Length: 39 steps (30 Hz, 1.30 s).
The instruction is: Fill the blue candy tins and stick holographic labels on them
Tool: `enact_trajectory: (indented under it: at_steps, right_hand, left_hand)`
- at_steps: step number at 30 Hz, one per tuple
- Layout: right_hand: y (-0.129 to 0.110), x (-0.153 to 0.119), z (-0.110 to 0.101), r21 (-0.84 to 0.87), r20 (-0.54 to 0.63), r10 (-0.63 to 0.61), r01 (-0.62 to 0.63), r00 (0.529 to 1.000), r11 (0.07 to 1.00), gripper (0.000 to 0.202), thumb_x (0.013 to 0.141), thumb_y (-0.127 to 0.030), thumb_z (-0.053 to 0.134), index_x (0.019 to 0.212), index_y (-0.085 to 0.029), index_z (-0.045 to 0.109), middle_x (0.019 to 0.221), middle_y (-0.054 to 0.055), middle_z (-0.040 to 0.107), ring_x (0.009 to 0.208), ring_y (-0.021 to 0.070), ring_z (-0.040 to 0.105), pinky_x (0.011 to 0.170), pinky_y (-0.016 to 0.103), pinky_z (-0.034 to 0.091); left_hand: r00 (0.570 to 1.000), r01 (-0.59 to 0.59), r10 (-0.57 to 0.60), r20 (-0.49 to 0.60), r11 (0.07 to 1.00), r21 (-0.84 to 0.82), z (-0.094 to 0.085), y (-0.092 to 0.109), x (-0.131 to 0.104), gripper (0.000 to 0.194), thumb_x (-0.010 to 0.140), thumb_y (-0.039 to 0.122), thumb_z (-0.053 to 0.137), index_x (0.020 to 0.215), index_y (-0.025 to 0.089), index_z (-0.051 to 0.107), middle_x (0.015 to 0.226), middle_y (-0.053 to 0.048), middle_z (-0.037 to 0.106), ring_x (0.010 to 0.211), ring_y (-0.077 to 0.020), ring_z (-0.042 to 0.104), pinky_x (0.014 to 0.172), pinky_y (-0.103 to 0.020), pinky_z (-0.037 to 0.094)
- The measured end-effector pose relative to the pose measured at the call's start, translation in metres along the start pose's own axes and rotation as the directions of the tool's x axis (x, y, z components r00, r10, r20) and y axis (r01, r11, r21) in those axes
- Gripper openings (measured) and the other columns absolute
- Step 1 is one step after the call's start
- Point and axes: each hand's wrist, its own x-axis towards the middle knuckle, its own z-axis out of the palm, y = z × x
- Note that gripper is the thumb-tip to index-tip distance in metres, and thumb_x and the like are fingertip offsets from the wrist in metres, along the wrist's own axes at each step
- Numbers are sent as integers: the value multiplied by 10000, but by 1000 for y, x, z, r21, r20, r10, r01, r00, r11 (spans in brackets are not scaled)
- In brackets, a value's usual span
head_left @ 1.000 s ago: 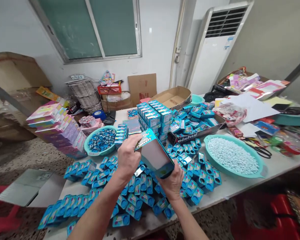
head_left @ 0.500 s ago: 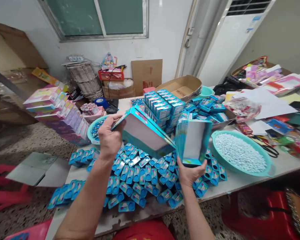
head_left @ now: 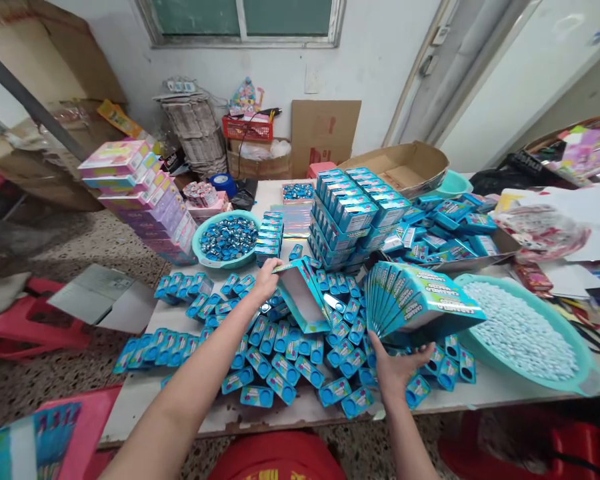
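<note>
An open blue display box [head_left: 307, 299] is tilted above the small blue packs, and my left hand [head_left: 267, 277] grips its upper left corner. Fanned at the right is a stack of blue display boxes [head_left: 405, 300], the outermost one opened out; my right hand [head_left: 397, 367] holds it from below between thumb and fingers. Many small blue packs [head_left: 285, 363] with round windows lie across the table under both hands. Behind the hands stands a block of stacked filled blue boxes [head_left: 343, 213].
A teal basin of blue-wrapped pieces [head_left: 229, 239] stands at the left, beside stacked pink boxes [head_left: 145, 200]. At the right are a teal basin of pale pieces [head_left: 525, 333] and a carton of blue packs [head_left: 450, 227]. A red stool [head_left: 277, 457] is at the table's front edge.
The left box has moved down and away from the stack. The stack in my right hand has turned and fanned out, showing its printed sides. The view has shifted left and down.
</note>
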Motion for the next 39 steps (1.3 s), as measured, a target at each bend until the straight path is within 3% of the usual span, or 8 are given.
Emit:
enact_trajectory:
  at_steps: [7, 10, 12, 16, 19, 23, 27, 39]
  right_hand:
    - [-33, -31, -28, 23, -14, -127, 127, 992, 992, 973, 658, -525, 671, 1389, -111, 181, 1358, 232, 284, 1270, 355, 307, 1011, 558, 312]
    - [-65, -41, -23, 233, 248, -207, 149, 946, 961, 754, 716, -466, 627, 1327, -142, 327, 1312, 193, 385, 1204, 318, 419, 980, 515, 365]
    - [-85, -40, -8, 328, 589, -142, -74, 795, 942, 751, 696, -494, 626, 1315, -161, 362, 1303, 178, 439, 1179, 313, 465, 934, 496, 413]
    - [-110, -38, 29, 179, 978, -58, -666, 199, 724, 751, 624, -529, 658, 1246, -160, 457, 1078, 140, 641, 983, 318, 614, 772, 483, 507]
    - [-116, -42, 44, 19, 999, 12, -860, 30, 510, 588, 572, -417, 734, 1080, -167, 575, 888, 85, 708, 871, 301, 659, 754, 456, 528]
    - [-105, -31, 48, -17, 976, 213, -954, 49, 299, 401, 593, -395, 705, 932, -196, 628, 756, 37, 721, 820, 278, 676, 749, 421, 552]
    - [-80, -13, 48, 38, 947, 291, -943, 140, 330, 374, 592, -367, 688, 921, -198, 632, 686, 1, 712, 759, 262, 686, 733, 407, 563]
    - [-62, -16, 87, 31, 900, 349, -835, 262, 549, 353, 504, -343, 696, 795, -170, 594, 684, -22, 674, 667, 185, 637, 656, 316, 538]
  left_hand:
    - [997, 26, -36, -75, 992, -127, -25, 4, 0, 165, 742, 312, 460, 730, 158, 517, 700, 17, 494, 711, -136, 455, 680, -246, 378]
    - [996, 37, -25, 85, 989, -143, -28, 12, -9, 170, 747, 322, 487, 744, 157, 530, 711, 20, 521, 718, -134, 468, 690, -242, 385]
    - [981, 59, -21, 192, 979, -195, -25, 18, -17, 182, 746, 332, 509, 761, 154, 548, 729, 18, 544, 726, -134, 480, 699, -244, 392]
    - [979, 146, -83, 184, 921, -362, -13, 24, -31, 190, 702, 329, 571, 749, 145, 577, 773, -4, 594, 769, -151, 519, 742, -271, 408]
    - [992, 122, -129, 11, 897, -426, -18, 18, -39, 163, 659, 288, 602, 743, 148, 604, 813, -11, 618, 809, -158, 536, 772, -277, 409]
    - [929, 56, -192, -317, 919, -391, -57, -8, -48, 171, 654, 262, 581, 778, 150, 617, 731, 16, 593, 722, -128, 511, 702, -240, 400]
    - [879, 279, -330, -346, 942, -189, -90, -42, -50, 154, 633, 256, 560, 722, 137, 599, 619, 33, 532, 622, -110, 479, 598, -216, 375]
    - [808, 548, -473, -351, 822, 153, -75, -60, -40, 467, 685, 247, 649, 1126, 130, 543, 1154, -125, 552, 1091, -243, 500, 917, -342, 386]
